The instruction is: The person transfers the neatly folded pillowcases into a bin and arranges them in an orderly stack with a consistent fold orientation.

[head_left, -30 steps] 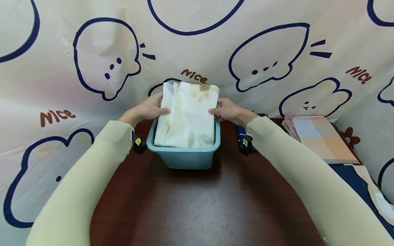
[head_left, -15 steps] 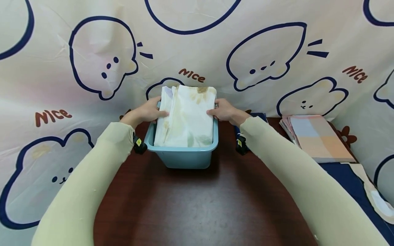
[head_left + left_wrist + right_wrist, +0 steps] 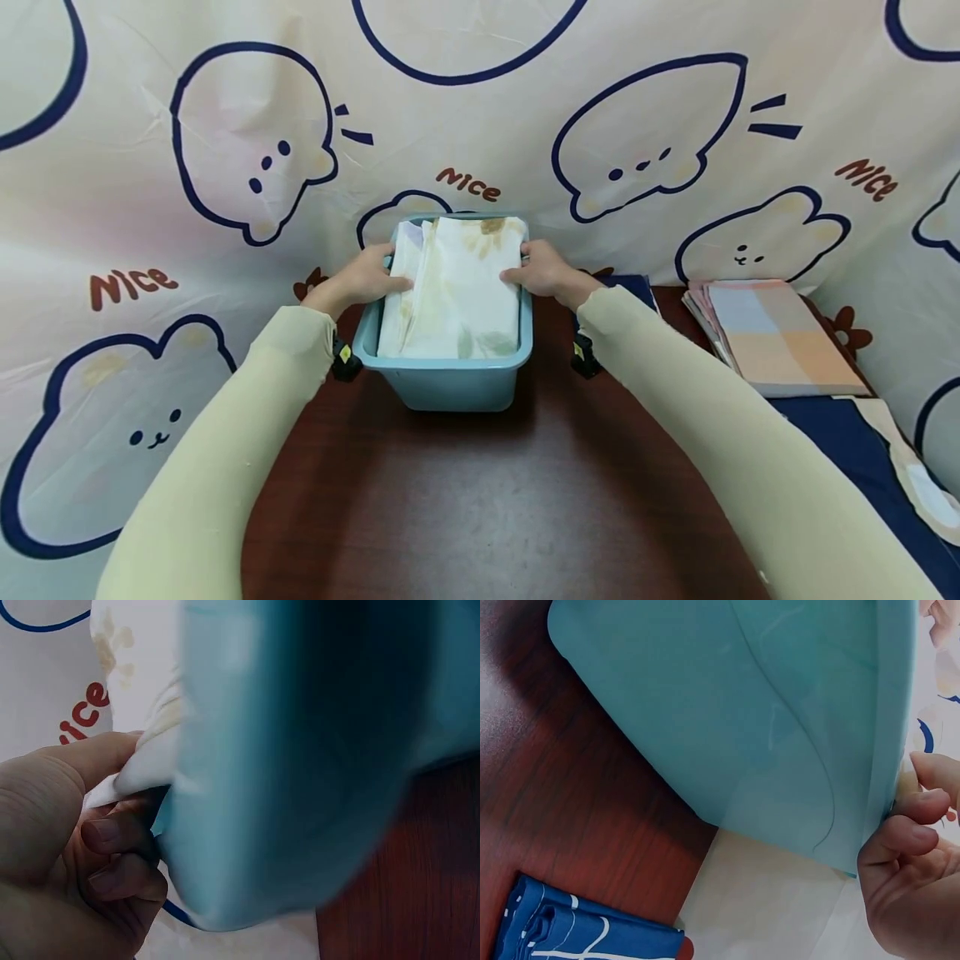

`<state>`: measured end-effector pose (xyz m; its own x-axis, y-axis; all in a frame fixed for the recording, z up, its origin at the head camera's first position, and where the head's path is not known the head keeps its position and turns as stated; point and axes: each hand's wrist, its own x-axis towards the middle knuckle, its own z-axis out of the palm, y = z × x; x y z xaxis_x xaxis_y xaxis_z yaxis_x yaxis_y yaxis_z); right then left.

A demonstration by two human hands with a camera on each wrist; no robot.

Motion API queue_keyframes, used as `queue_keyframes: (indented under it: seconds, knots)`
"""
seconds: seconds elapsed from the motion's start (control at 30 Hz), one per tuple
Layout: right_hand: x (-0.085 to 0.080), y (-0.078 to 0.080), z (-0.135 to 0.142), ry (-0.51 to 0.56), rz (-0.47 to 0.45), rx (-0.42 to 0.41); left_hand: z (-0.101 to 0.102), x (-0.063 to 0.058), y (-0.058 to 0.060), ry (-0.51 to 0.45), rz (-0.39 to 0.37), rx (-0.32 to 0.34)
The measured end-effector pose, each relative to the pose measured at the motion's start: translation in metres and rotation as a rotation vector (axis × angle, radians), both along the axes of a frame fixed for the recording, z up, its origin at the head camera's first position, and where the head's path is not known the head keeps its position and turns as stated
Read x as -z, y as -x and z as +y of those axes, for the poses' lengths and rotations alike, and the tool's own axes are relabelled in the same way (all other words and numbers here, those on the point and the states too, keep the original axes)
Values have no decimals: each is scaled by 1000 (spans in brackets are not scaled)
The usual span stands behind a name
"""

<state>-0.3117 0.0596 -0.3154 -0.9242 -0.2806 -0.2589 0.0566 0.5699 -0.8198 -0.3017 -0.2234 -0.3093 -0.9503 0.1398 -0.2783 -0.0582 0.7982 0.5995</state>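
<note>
A folded white cloth [image 3: 472, 292] with faded brown and green flower prints lies inside a light blue plastic bin [image 3: 453, 389]. At its left edge, my left hand [image 3: 365, 275] pinches the fabric; the left wrist view shows thumb and fingers on the white cloth [image 3: 146, 761] beside the bin's rim. My right hand [image 3: 546, 271] holds the opposite edge, thumb on top. In the right wrist view the curled fingers of the right hand [image 3: 915, 862] sit at the bin's rim, and the cloth there is mostly hidden.
The bin stands on a dark brown table [image 3: 480, 500] near the patterned curtain [image 3: 465, 125]. A folded blue cloth [image 3: 585, 926] lies right of the bin, partly behind the right arm. Further right are a stack of checked cloths [image 3: 783, 337] and a navy cloth [image 3: 832, 442].
Both hands have lowered the white cloth deeper into the bin. Its top edge has sunk, and the bin's far rim now shows behind it. The bin stays in place.
</note>
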Motion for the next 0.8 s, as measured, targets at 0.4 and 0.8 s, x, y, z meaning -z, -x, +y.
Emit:
queue_keyframes:
  seconds: [0.4,0.8]
  knots:
    - [3,-1,-6,-120,88,-1,1,3,-3,55,10,-18]
    - [4,-1,-5,-141,128,-4,4,0,-5,102,15,0]
